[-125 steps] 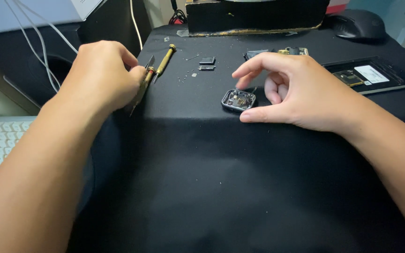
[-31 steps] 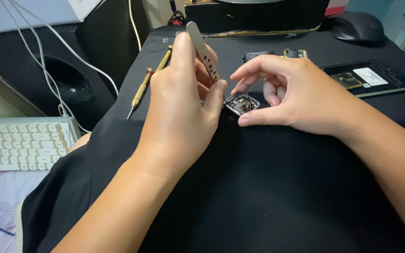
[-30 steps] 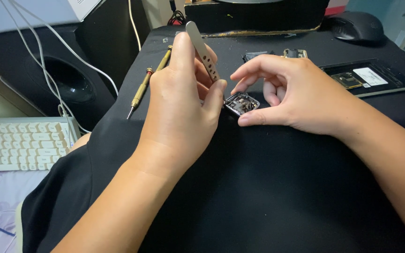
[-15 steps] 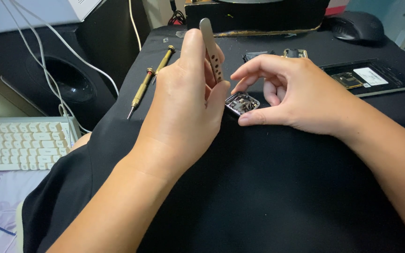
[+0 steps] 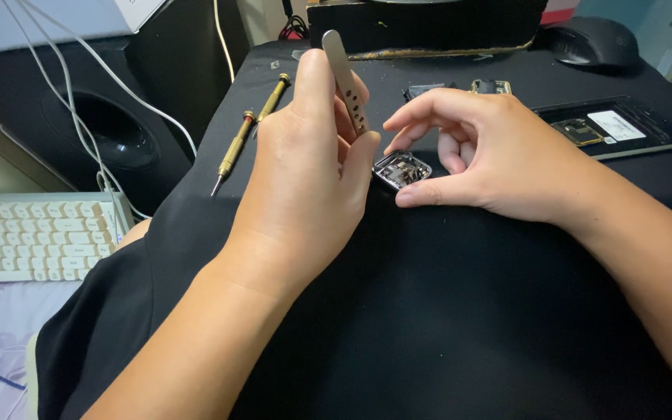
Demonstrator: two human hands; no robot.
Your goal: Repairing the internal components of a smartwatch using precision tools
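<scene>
The left hand (image 5: pixel 305 167) pinches metal tweezers (image 5: pixel 345 79), tips down just left of the small open watch (image 5: pixel 402 169) on the black table (image 5: pixel 445 311), while the right hand (image 5: pixel 499 155) pinches the watch.

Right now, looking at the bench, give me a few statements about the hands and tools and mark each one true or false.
1. The left hand holds metal tweezers over the small opened device. True.
2. The right hand is resting on the computer mouse. False: it steadies the small opened device between thumb and fingers; the mouse lies apart at the far edge of the black mat.
3. Two brass-coloured screwdrivers lie on the mat to the left of the left hand. True.
4. The white keyboard lies on the black mat. False: it lies off the mat, at the left.
</scene>
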